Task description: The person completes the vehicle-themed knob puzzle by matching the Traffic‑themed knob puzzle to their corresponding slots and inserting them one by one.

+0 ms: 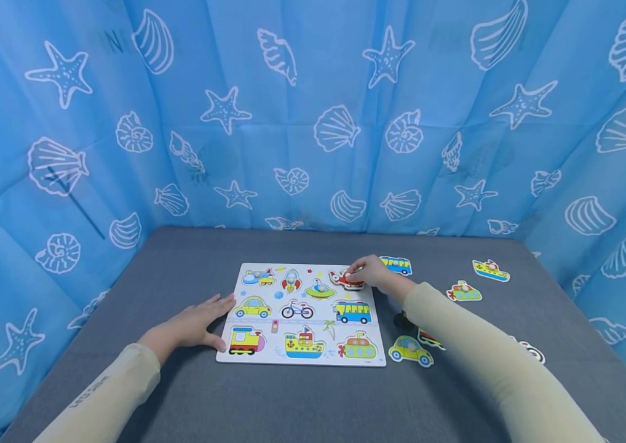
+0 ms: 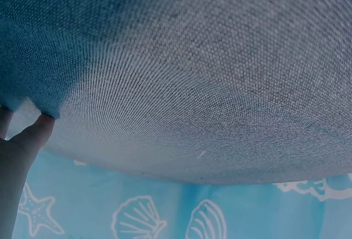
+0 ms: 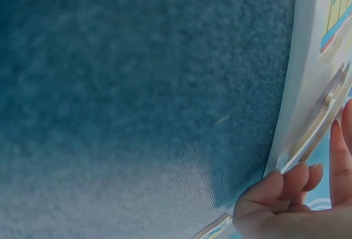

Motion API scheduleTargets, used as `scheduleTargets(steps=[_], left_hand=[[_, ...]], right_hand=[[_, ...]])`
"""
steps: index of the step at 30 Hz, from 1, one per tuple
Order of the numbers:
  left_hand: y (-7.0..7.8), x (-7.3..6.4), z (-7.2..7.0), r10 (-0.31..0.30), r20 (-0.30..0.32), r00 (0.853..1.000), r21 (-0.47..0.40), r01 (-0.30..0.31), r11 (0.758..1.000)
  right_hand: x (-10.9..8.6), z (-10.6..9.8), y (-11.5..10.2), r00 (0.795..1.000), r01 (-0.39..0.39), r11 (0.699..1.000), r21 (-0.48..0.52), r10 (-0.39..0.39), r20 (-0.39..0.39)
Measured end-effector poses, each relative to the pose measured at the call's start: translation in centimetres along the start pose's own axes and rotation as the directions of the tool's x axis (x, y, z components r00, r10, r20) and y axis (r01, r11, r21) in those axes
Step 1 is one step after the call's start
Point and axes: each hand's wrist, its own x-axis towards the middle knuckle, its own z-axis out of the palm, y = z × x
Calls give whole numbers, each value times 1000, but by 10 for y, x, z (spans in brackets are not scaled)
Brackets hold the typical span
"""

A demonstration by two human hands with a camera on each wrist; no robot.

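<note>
A white puzzle board (image 1: 274, 355) with vehicle pictures lies on the table. At its upper right corner my right hand (image 1: 376, 274) pinches a red helicopter puzzle piece (image 1: 339, 280) between thumb and fingers. In the right wrist view, the fingers (image 3: 264, 189) are bent close to the board's edge, and a piece's edge stands slightly proud of the surface. My left hand (image 1: 197, 323) rests at the board's left edge, fingers spread, with the fingertips and thumb touching it. Only part of that hand (image 2: 22, 145) shows in the left wrist view.
Loose puzzle pieces lie right of the board: a bus (image 1: 396, 265), a boat (image 1: 491, 271), a submarine (image 1: 463, 291) and a car (image 1: 411, 351). My right forearm partly covers a bicycle piece (image 1: 535, 352) and a red-yellow piece (image 1: 429, 339). A blue curtain (image 1: 313, 154) surrounds the grey table (image 1: 191, 394).
</note>
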Motion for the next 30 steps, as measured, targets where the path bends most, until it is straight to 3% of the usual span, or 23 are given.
scheduleTargets(steps=[9,17,25,30], left_hand=[[0,0,0,8,1,1000,0,-8,1000],[-2,0,0,19,-10,1000,4,-19,1000],[0,-1,1,27,-14,1000,-10,-27,1000],[1,0,1,20,-17,1000,0,-20,1000]], right_hand=[[12,1,3,998,-60,998,0,60,28],[7,0,-3,997,-64,998,-5,64,33],[15,4,-2,995,-91,992,-92,94,27],[14,-4,1,995,-83,995,-51,86,53]])
